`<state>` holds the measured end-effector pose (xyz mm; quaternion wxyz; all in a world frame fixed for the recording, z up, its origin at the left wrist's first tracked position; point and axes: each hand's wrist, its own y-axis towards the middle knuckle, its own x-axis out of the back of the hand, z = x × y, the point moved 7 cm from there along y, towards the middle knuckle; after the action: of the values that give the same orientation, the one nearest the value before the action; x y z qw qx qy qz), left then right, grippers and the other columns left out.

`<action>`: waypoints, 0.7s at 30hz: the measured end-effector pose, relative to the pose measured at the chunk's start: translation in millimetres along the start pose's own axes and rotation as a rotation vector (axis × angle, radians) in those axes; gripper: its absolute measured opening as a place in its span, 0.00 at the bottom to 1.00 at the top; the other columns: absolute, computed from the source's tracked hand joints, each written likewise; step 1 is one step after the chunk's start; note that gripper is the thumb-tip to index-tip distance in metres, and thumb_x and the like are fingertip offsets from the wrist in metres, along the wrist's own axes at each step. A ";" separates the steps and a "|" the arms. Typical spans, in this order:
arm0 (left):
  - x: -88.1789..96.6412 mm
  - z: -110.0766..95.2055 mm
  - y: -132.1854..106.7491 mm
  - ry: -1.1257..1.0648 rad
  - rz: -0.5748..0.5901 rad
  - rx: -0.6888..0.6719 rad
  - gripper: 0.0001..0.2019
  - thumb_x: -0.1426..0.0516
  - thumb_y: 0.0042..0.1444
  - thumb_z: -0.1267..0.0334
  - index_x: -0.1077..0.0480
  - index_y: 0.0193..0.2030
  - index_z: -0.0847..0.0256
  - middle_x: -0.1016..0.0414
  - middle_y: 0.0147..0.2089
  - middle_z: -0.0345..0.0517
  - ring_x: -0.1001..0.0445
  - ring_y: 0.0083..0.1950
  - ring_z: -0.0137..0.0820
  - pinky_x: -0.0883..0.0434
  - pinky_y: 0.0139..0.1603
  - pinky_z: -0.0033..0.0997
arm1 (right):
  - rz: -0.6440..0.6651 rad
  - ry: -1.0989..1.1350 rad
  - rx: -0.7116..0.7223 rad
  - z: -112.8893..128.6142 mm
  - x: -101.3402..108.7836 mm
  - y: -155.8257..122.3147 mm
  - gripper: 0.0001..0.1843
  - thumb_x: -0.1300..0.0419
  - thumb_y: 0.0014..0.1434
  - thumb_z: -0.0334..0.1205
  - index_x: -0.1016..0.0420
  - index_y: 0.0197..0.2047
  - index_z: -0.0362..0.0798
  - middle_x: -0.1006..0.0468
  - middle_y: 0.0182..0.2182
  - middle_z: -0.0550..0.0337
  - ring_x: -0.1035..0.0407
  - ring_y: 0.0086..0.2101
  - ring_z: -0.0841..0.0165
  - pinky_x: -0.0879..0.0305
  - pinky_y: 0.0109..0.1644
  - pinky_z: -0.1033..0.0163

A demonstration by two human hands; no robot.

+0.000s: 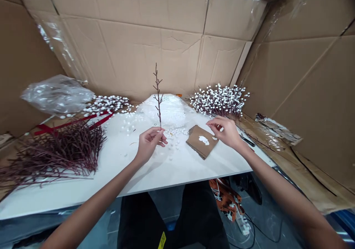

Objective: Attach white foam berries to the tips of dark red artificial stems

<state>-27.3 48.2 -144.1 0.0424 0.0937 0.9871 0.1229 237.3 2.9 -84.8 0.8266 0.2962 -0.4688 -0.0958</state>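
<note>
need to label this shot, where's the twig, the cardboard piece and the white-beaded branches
twig (158, 101): head view, middle of the stem
cardboard piece (195, 140): head view, left part
white-beaded branches (220, 100): head view, middle of the bunch

The left hand (149, 144) is hiding the foot of the bare red twig (158, 94), while the view is cutting off the twig pile (55, 153) at the table's (194, 171) left edge.

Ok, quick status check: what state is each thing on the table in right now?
Left hand: gripping twig
Bare twig: upright, no white balls
Right hand: fingers pinched, beside cardboard
Cardboard piece: flat, white smear on top
White balls: loose, scattered
Beaded branches: bunched together
Bare branches: heaped
Plastic bag: crumpled
</note>
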 end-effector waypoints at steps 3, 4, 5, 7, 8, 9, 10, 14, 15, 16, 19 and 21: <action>10.8 -9.9 -18.8 -0.007 -0.060 0.000 0.15 0.38 0.49 0.54 0.29 0.36 0.65 0.26 0.24 0.42 0.25 0.25 0.29 0.29 0.23 0.26 | 0.027 0.133 0.100 32.4 -16.9 -7.3 0.11 0.45 0.56 0.32 0.21 0.34 0.45 0.23 0.32 0.55 0.34 0.23 0.73 0.37 0.29 0.66; 13.5 -11.9 -25.8 -0.010 -0.076 0.003 0.15 0.38 0.49 0.54 0.29 0.36 0.65 0.26 0.24 0.42 0.25 0.26 0.30 0.30 0.23 0.25 | 0.043 0.176 0.125 43.0 -24.5 -10.8 0.11 0.45 0.56 0.32 0.21 0.33 0.46 0.23 0.32 0.55 0.34 0.24 0.73 0.37 0.29 0.66; 16.0 -13.3 -32.7 -0.014 -0.092 0.005 0.15 0.37 0.49 0.54 0.29 0.36 0.65 0.25 0.24 0.42 0.25 0.26 0.30 0.31 0.23 0.25 | 0.062 0.217 0.145 54.0 -32.7 -15.0 0.10 0.45 0.56 0.32 0.21 0.33 0.46 0.23 0.32 0.55 0.33 0.25 0.73 0.36 0.29 0.66; 20.3 -15.1 -45.6 -0.023 -0.130 0.008 0.14 0.37 0.48 0.55 0.28 0.36 0.65 0.25 0.24 0.43 0.25 0.26 0.30 0.33 0.22 0.24 | 0.109 0.299 0.180 77.5 -50.2 -25.9 0.09 0.44 0.57 0.33 0.21 0.33 0.47 0.23 0.31 0.55 0.32 0.26 0.72 0.35 0.29 0.67; 22.2 -15.7 -51.5 -0.027 -0.154 0.009 0.14 0.37 0.48 0.56 0.28 0.35 0.65 0.24 0.25 0.44 0.26 0.27 0.29 0.34 0.21 0.23 | 0.143 0.344 0.194 90.1 -59.2 -32.5 0.09 0.45 0.58 0.34 0.21 0.34 0.47 0.23 0.31 0.56 0.32 0.26 0.72 0.35 0.28 0.67; 23.9 -16.3 -57.1 -0.030 -0.178 0.009 0.14 0.37 0.48 0.56 0.28 0.35 0.65 0.24 0.25 0.44 0.26 0.27 0.29 0.36 0.21 0.22 | 0.175 0.389 0.205 102.9 -67.7 -39.6 0.10 0.45 0.58 0.33 0.22 0.34 0.47 0.23 0.30 0.56 0.31 0.26 0.72 0.34 0.28 0.68; 25.3 -16.9 -62.3 -0.033 -0.202 0.010 0.13 0.37 0.48 0.56 0.28 0.35 0.65 0.23 0.25 0.45 0.27 0.27 0.28 0.37 0.21 0.22 | 0.208 0.444 0.201 114.8 -75.7 -46.7 0.10 0.46 0.59 0.34 0.22 0.35 0.48 0.23 0.30 0.56 0.30 0.27 0.72 0.33 0.29 0.68; 27.7 -19.7 -80.2 -0.036 -0.273 0.015 0.13 0.37 0.48 0.56 0.28 0.35 0.64 0.21 0.26 0.46 0.29 0.25 0.26 0.39 0.22 0.22 | 0.390 0.806 -0.081 141.2 -109.0 -70.1 0.12 0.45 0.58 0.35 0.26 0.45 0.49 0.25 0.31 0.59 0.34 0.26 0.73 0.33 0.30 0.67; 27.9 -20.5 -84.0 -0.035 -0.285 0.015 0.13 0.37 0.48 0.56 0.28 0.35 0.64 0.21 0.27 0.46 0.30 0.25 0.26 0.39 0.22 0.23 | 0.413 0.864 -0.143 145.2 -114.9 -73.9 0.13 0.44 0.57 0.37 0.27 0.46 0.50 0.26 0.31 0.60 0.35 0.26 0.74 0.34 0.29 0.67; 27.8 -21.4 -87.4 -0.035 -0.295 0.016 0.13 0.37 0.48 0.56 0.28 0.35 0.64 0.21 0.27 0.46 0.30 0.25 0.25 0.39 0.23 0.23 | 0.431 0.914 -0.198 148.4 -119.9 -76.7 0.14 0.43 0.57 0.39 0.28 0.48 0.50 0.27 0.30 0.61 0.35 0.26 0.74 0.35 0.29 0.68; 26.5 -23.4 -96.1 -0.043 -0.310 0.026 0.13 0.37 0.48 0.57 0.28 0.34 0.64 0.21 0.27 0.45 0.31 0.24 0.25 0.39 0.24 0.23 | 0.452 1.030 -0.305 155.1 -130.5 -80.1 0.17 0.39 0.55 0.47 0.28 0.45 0.49 0.28 0.29 0.61 0.35 0.26 0.73 0.36 0.27 0.67; 25.3 -24.1 -100.9 -0.054 -0.313 0.038 0.12 0.36 0.47 0.57 0.28 0.34 0.64 0.21 0.26 0.44 0.30 0.25 0.25 0.39 0.24 0.22 | 0.460 1.087 -0.327 159.1 -134.9 -80.5 0.17 0.39 0.54 0.50 0.26 0.42 0.47 0.28 0.27 0.61 0.35 0.25 0.73 0.36 0.28 0.67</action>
<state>-72.3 -48.6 -147.6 0.0859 -0.0571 0.9903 0.0933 41.4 -66.9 -167.1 0.9818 0.0631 -0.0113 0.1790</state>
